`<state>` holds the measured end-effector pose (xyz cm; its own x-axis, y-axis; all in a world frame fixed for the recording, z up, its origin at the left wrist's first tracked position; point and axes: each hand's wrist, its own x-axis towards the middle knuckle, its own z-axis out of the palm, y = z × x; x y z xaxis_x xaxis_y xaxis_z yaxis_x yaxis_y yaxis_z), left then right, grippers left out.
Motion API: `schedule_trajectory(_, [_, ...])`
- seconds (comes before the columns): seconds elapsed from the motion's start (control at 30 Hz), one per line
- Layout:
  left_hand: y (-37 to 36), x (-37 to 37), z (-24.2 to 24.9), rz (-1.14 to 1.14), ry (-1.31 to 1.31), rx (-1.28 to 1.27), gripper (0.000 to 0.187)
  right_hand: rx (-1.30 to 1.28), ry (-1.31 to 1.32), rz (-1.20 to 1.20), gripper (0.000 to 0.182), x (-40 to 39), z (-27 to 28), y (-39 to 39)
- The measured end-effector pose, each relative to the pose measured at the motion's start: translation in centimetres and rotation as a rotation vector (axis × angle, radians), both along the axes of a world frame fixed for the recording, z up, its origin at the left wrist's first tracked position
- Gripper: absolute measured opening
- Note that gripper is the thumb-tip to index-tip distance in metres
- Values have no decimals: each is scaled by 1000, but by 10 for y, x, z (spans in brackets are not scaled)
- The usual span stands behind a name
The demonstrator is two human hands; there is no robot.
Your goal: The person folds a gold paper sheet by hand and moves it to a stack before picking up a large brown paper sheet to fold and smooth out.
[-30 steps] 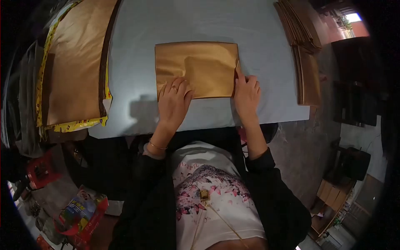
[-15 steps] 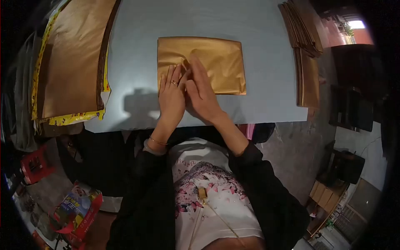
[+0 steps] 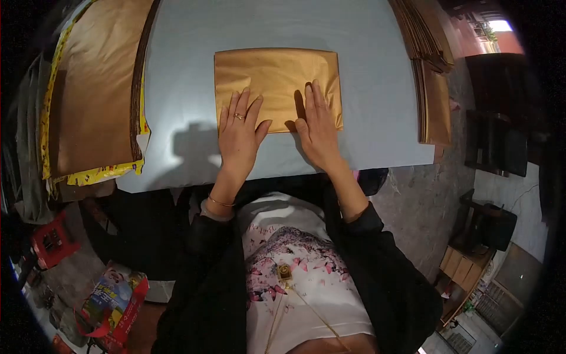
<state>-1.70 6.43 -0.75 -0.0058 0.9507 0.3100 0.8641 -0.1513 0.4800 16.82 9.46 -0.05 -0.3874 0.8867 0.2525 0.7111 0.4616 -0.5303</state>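
Nearest, both forearms reach away from the body in dark sleeves, a thin bracelet on the left wrist. The left hand (image 3: 239, 138) lies palm down, knuckles up, its fingers spread and pointing to the far side, the thumb angled right; the fingertips rest on the near left part of the golden sheet (image 3: 277, 88). The right hand (image 3: 318, 130) is open too, leaning slightly left, fingers nearly straight and close together over the sheet's near right part, thumb apart; whether it presses cannot be told. Neither hand grasps anything. The folded sheet lies flat on the pale tabletop (image 3: 183, 76), between a large golden stack (image 3: 97, 94) at left and smaller folded bundles (image 3: 436, 109) at right.
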Motion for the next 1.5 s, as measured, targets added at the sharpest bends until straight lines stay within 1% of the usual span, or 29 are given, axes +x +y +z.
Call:
schedule_trajectory(0.03, [-1, 1, 0, 20, 14, 12, 47, 10, -18, -7, 64, 7, -5, 0])
schedule_trajectory(0.07, [-2, 2, 0, 17, 14, 11, 47, -19, -128, -45, 65, 11, 3, 1])
schedule_trajectory(0.17, [-1, -1, -1, 2, 13, 23, 47, -15, -123, -38, 65, 20, 11, 3])
schedule_trajectory(0.3, [0, -3, -1, -18, -5, 11, 46, -65, -203, -16, 65, 37, 14, 4])
schedule_trajectory(0.33, [0, -4, -1, -18, -2, 15, 46, -50, -208, -18, 61, 42, 14, 2])
schedule_trajectory(0.37, [0, -5, 3, -45, 21, 14, 45, -46, -204, -18, 61, 47, 14, -2])
schedule_trajectory(0.43, [4, -13, 4, -123, 51, 57, 42, -45, -278, 49, 55, 55, 15, -17])
schedule_trajectory(0.47, [7, -20, 6, -126, 57, 58, 42, -33, -270, 36, 49, 55, 15, -28])
schedule_trajectory(0.53, [16, -32, 14, -310, 88, 50, 38, -20, -349, 10, 49, 52, 19, -54])
schedule_trajectory(0.57, [21, -34, 19, -309, 131, 110, 35, 9, -362, 17, 51, 49, 20, -66])
schedule_trajectory(0.63, [26, -28, 25, -280, 215, 171, 33, -17, -314, 14, 51, 41, 18, -84])
schedule_trajectory(0.67, [25, -22, 21, -245, 283, 204, 30, 19, -297, -14, 47, 33, 18, -92])
schedule_trajectory(0.73, [16, 2, 24, -231, 252, 201, 27, 38, -222, -28, 48, 28, 13, -98])
schedule_trajectory(0.77, [8, 16, 27, -237, 174, 66, 29, 20, -201, -57, 47, 24, 17, -98])
schedule_trajectory(0.83, [-12, 40, 14, -233, 60, 6, 38, 7, -167, -69, 47, 26, 16, -95])
schedule_trajectory(0.87, [-20, 47, 9, -238, 60, -77, 51, -2, -144, -62, 46, 27, 16, -95])
schedule_trajectory(0.9, [-24, 51, 4, -258, 61, -82, 51, 1, -136, -62, 44, 28, 15, -95])
schedule_trajectory(0.97, [-26, 58, -1, -191, 118, -28, 57, -1, -145, -64, 43, 31, 12, -96])
schedule_trajectory(1.0, [-26, 56, 0, -216, 146, -48, 60, 4, -153, -46, 43, 33, 11, -96])
schedule_trajectory(1.1, [-26, 57, 6, -220, 229, -68, 64, 12, -196, -56, 44, 38, 10, -99])
schedule_trajectory(1.17, [-26, 58, 4, -221, 232, -55, 65, 15, -215, -60, 45, 42, 10, -98])
schedule_trajectory(1.23, [-26, 58, 2, -223, 238, -44, 67, -8, -219, -167, 48, 47, 7, -99])
schedule_trajectory(1.27, [-25, 58, 1, -226, 238, -29, 66, -2, -239, -185, 51, 51, 7, -97])
schedule_trajectory(1.37, [-26, 58, 1, -239, 234, -4, 66, 10, -262, -246, 52, 60, 7, -90])
schedule_trajectory(1.43, [-26, 58, 3, -244, 233, 10, 66, -31, -231, -250, 52, 67, 8, -84])
schedule_trajectory(1.5, [-26, 58, 4, -249, 214, 14, 66, 25, -298, -291, 51, 72, 6, -79])
